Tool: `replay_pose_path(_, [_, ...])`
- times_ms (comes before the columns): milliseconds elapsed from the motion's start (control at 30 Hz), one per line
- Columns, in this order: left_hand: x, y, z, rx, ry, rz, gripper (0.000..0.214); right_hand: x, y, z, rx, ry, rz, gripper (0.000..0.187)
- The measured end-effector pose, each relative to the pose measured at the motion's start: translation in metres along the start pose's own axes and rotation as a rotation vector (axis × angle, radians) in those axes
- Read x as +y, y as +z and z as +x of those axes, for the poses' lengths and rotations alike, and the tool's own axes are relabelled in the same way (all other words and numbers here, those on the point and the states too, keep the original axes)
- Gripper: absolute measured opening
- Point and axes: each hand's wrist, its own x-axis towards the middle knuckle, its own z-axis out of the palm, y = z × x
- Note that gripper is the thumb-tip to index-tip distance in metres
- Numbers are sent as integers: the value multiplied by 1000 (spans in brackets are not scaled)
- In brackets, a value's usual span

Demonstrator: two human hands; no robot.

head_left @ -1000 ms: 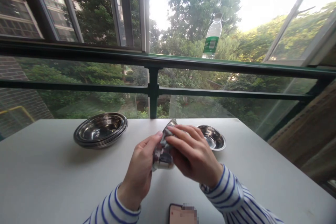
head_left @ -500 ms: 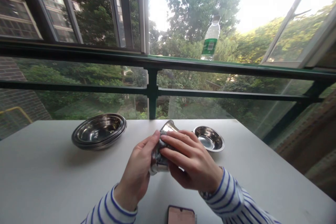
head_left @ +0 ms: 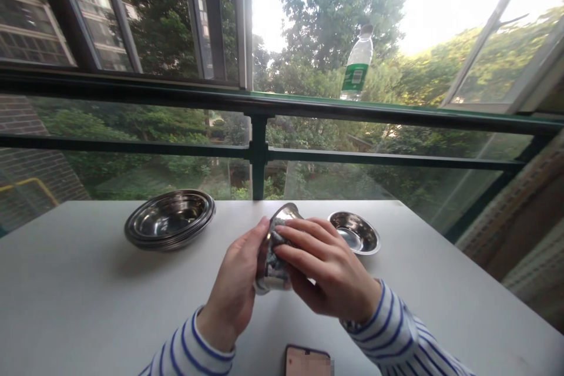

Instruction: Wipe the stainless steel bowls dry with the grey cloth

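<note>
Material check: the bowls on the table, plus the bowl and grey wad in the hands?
The stacked bowls and the single bowl look like polished stainless steel: mirror-bright, reflective interiors, thin rims. The held bowl has the same shine. The crumpled grey wad could be a scouring pad or cloth; can't tell.

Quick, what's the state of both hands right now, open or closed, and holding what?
Left hand: closed, holding a stainless steel bowl tilted.
Right hand: closed, pressing a crumpled cloth against the bowl.

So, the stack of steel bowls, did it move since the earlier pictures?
No, the stack of steel bowls stays at the same spot left of the railing post.
</note>
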Motion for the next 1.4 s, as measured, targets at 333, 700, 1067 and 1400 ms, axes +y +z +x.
replay_pose_path(333, [-1,0,1,-8,-16,119,28,14,1,-4,82,291,143,26])
replay_pose_path(700, [-2,0,-1,3,-10,101,26,23,7,-6,145,478,259,24])
replay_pose_path(1067, [-1,1,-2,8,9,47,32,3,1,-1,49,143,146,33])
replay_pose_path(1400, [2,3,-3,-5,-14,50,25,7,0,-3,76,224,115,29])
